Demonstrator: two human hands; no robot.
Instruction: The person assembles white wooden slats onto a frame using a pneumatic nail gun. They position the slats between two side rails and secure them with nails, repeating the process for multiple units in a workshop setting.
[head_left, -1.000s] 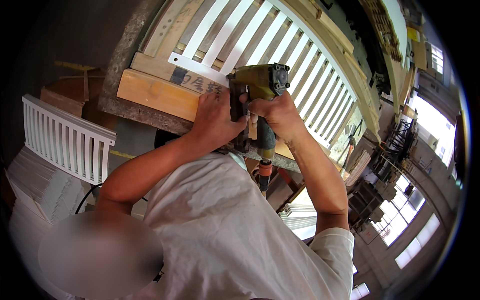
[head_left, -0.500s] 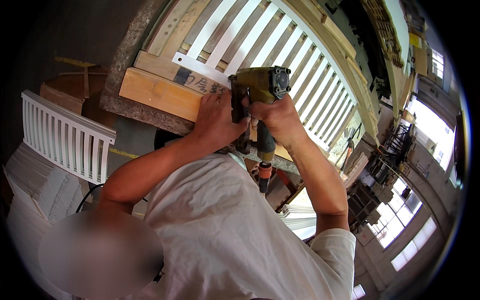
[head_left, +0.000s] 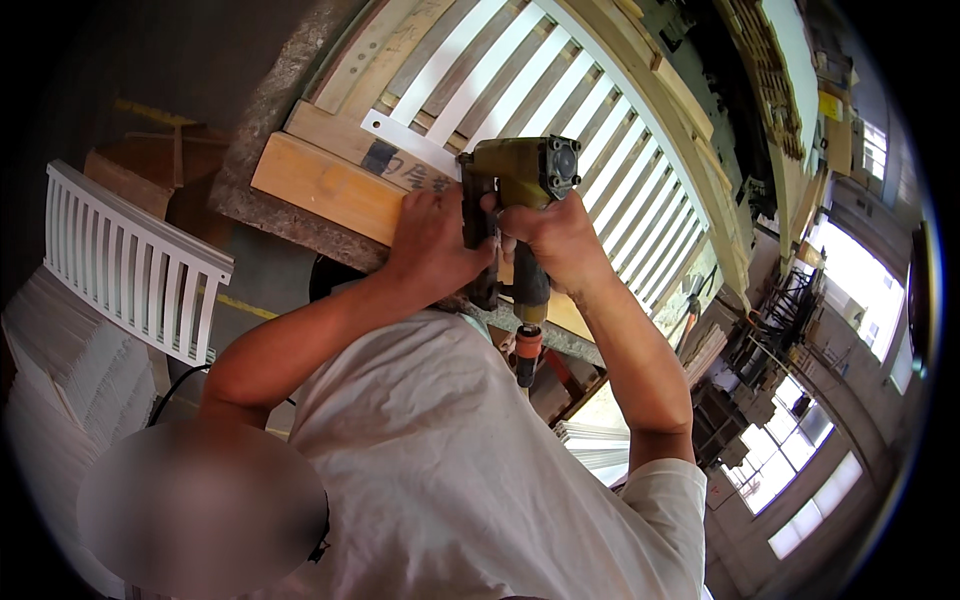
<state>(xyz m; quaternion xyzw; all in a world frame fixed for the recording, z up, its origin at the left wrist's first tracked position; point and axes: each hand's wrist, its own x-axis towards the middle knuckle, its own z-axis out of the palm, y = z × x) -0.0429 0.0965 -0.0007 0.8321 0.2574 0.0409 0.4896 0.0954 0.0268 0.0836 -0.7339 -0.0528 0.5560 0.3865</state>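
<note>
A dark olive nail gun (head_left: 520, 165) stands over the near edge of a white slatted panel (head_left: 500, 80), its long magazine hanging toward me. My right hand (head_left: 560, 240) is wrapped round its handle, the fingers partly hidden behind it. An orange-and-black air fitting (head_left: 528, 352) sits at the handle's lower end. My left hand (head_left: 435, 240) lies on the wooden frame (head_left: 330, 190) beside the magazine, fingers stretched forward and thumb against the magazine's side. The gun's nose and the spot under it are hidden by the tool and my left hand.
The frame lies on a rough-edged workbench (head_left: 270, 120). At the left, another white slatted panel (head_left: 130, 260) leans above a stack of pale slatted parts (head_left: 80, 360). More white pieces (head_left: 600, 450) lie below my right forearm. Wooden strips (head_left: 680, 95) border the far side.
The whole view has shifted slightly, with the bench and panel sitting a little lower and further right at the near-left corner. Both hands and the nail gun keep practically the same position.
</note>
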